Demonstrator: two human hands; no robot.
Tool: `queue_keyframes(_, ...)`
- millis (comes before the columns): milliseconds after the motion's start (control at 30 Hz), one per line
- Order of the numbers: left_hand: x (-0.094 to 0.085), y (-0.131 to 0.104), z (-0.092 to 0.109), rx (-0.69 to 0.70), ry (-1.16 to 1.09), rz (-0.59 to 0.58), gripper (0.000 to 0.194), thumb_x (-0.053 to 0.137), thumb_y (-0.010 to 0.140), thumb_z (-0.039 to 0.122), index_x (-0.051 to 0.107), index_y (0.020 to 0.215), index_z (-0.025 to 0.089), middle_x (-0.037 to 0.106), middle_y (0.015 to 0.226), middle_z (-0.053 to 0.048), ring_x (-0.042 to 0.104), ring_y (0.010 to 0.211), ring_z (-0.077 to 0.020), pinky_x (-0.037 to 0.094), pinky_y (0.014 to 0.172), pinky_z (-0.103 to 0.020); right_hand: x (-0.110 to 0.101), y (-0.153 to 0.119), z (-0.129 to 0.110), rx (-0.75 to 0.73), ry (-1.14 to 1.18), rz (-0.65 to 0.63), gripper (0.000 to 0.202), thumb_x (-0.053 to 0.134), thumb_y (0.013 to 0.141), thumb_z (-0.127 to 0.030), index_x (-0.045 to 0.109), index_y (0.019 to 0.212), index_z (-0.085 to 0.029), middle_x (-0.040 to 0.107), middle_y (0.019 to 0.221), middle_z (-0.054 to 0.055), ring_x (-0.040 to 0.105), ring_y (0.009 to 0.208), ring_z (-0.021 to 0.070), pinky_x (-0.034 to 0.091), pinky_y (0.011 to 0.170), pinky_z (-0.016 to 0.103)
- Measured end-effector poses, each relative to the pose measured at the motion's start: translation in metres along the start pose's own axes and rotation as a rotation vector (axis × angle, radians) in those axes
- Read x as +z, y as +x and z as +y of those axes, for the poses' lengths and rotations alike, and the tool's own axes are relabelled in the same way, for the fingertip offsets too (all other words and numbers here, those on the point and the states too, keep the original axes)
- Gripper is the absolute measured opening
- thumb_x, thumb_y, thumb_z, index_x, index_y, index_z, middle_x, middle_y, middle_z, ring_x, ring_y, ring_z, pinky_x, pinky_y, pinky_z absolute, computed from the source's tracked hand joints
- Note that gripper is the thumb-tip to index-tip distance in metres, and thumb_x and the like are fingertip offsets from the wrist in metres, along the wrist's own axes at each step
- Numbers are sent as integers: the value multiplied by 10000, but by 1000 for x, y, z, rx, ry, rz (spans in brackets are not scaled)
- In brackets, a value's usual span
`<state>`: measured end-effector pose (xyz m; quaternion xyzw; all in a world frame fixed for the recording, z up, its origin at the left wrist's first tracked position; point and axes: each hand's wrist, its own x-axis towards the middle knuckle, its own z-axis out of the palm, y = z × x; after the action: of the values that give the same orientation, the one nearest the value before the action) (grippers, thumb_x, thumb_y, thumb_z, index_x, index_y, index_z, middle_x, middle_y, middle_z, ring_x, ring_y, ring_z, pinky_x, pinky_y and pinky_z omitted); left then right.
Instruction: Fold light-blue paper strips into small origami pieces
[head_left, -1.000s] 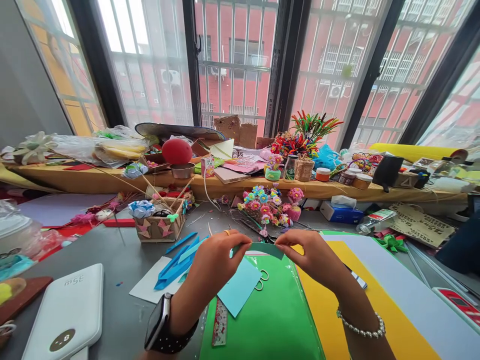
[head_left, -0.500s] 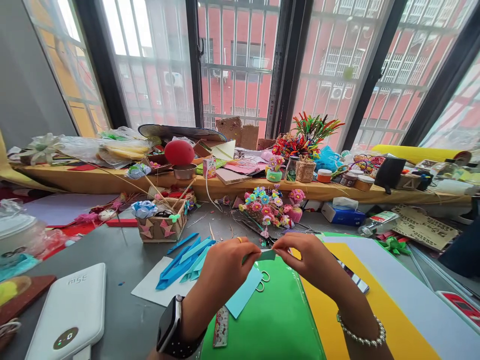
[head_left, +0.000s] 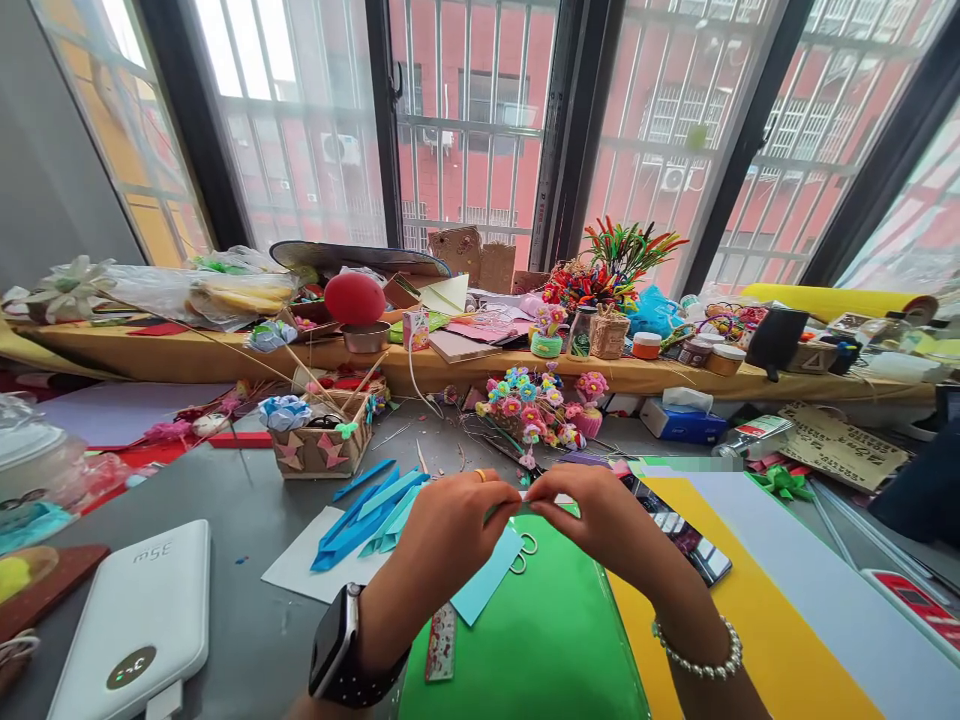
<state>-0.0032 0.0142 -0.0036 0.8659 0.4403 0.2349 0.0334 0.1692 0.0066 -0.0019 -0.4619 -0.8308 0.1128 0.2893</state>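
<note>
Over the green mat (head_left: 540,640), my left hand (head_left: 457,525) and my right hand (head_left: 589,505) meet fingertip to fingertip. Both pinch a small piece of blue-green paper (head_left: 524,503), now mostly hidden by my fingers. Below them lies a light blue sheet of paper (head_left: 484,580), with the looped handles of scissors (head_left: 523,553) at its right edge. A patterned ruler (head_left: 441,645) rests near my left wrist. Left of my hands, folded blue paper strips (head_left: 360,525) lie on a white sheet (head_left: 296,565).
A cardboard box (head_left: 319,450) with sticks and paper flowers stands behind the strips. Colourful craft flowers (head_left: 532,405) sit at the back. A white power bank (head_left: 135,620) lies at left; a phone (head_left: 679,530) rests on yellow paper (head_left: 720,620) at right.
My right hand has moved slightly left, closing the gap to my left hand. Less of the paper shows between the fingers, and more of the phone is visible.
</note>
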Motion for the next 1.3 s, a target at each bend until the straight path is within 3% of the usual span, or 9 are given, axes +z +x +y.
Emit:
queue_keyframes(400,-14,-3,-15,-31,-12,25,186,486,802,208,669,796,237,680,793,18,615,720,-151,404,629,-228,-17,-5,10,86,-44,24,126,539,772,-172,654,726,-194,686,742,8,608,693,161,425,645,255)
queue_keyframes(800,-5,-2,-4,28,23,18,192,484,802,219,673,825,241,690,797,3,629,732,-172,412,599,-235,5,3,-2,4,1,15,118,533,784,-157,649,780,-179,676,776,31,600,731,163,437,671,252)
queue_keyframes(1167,-14,-3,-15,19,41,13,185,486,795,214,670,791,235,689,785,10,625,710,-156,408,604,-227,-10,-2,4,51,-48,12,122,543,769,-145,653,738,-189,683,751,17,606,712,167,432,653,255)
queue_keyframes(1300,-16,-3,-18,-28,97,87,200,465,804,208,664,801,225,688,820,-5,626,729,-165,423,620,-236,-12,-3,8,80,-66,25,140,529,776,-154,657,735,-191,683,743,21,607,696,167,439,650,262)
